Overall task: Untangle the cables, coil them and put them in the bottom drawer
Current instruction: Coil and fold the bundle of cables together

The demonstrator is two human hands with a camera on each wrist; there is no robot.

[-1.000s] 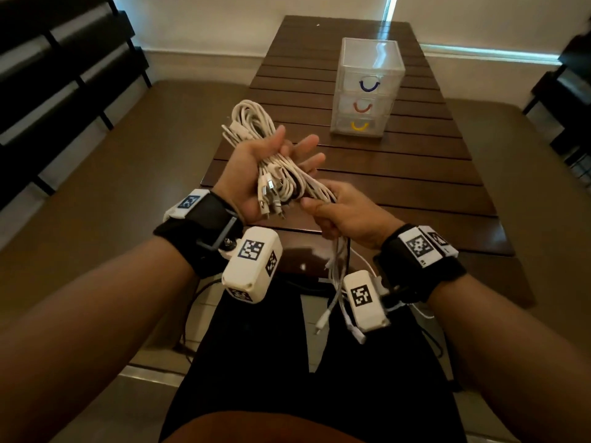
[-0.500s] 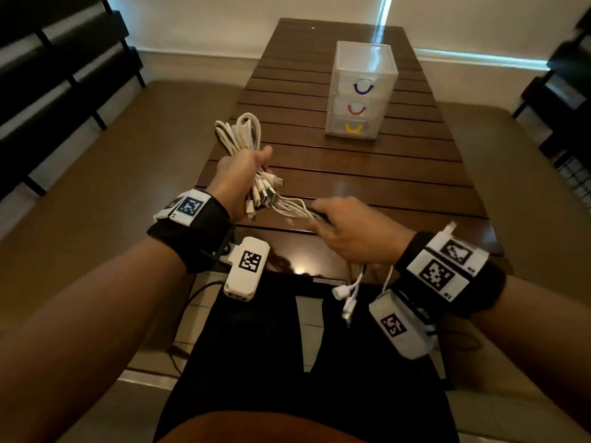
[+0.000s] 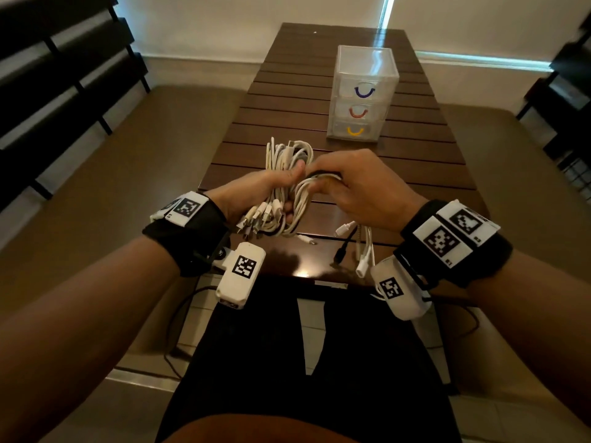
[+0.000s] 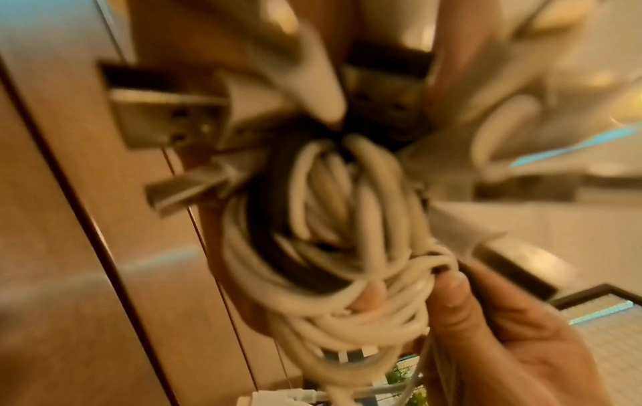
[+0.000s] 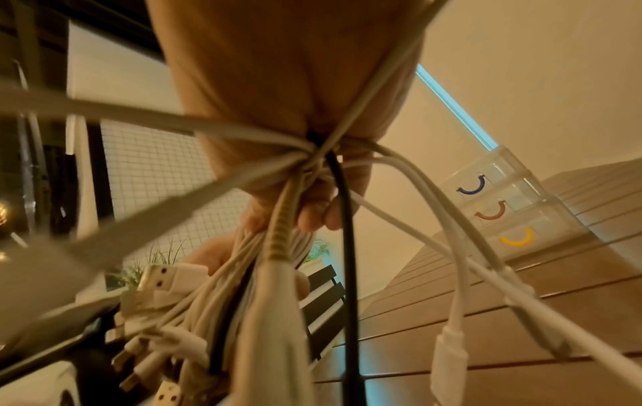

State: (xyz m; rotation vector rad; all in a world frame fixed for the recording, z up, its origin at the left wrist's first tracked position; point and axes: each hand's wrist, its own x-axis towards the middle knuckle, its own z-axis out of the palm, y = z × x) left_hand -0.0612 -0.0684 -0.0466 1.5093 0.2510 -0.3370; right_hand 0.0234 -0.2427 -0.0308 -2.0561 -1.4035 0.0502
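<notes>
A bundle of white cables (image 3: 287,161) with one black cable among them is held above the near end of the wooden table (image 3: 319,116). My left hand (image 3: 265,193) grips the bundle's middle, thumb on top, with USB plugs (image 3: 259,219) fanning out below it. My right hand (image 3: 348,187) pinches a wrap of cable (image 3: 323,177) laid round the bundle. Loose ends (image 3: 361,247) hang below the right wrist. In the left wrist view the coil (image 4: 347,233) fills the frame, blurred. In the right wrist view the cable ends (image 5: 285,274) trail from my curled fingers (image 5: 312,217).
A clear three-drawer unit (image 3: 364,91) stands further back on the table, with a blue, a red and a yellow handle (image 3: 355,132); all drawers look closed. Benches run along both sides of the table. My legs are under the near edge.
My right hand has swung from low on the right up and over to the bundle, carrying the cable round it. The left hand turned the bundle slightly and kept its hold.
</notes>
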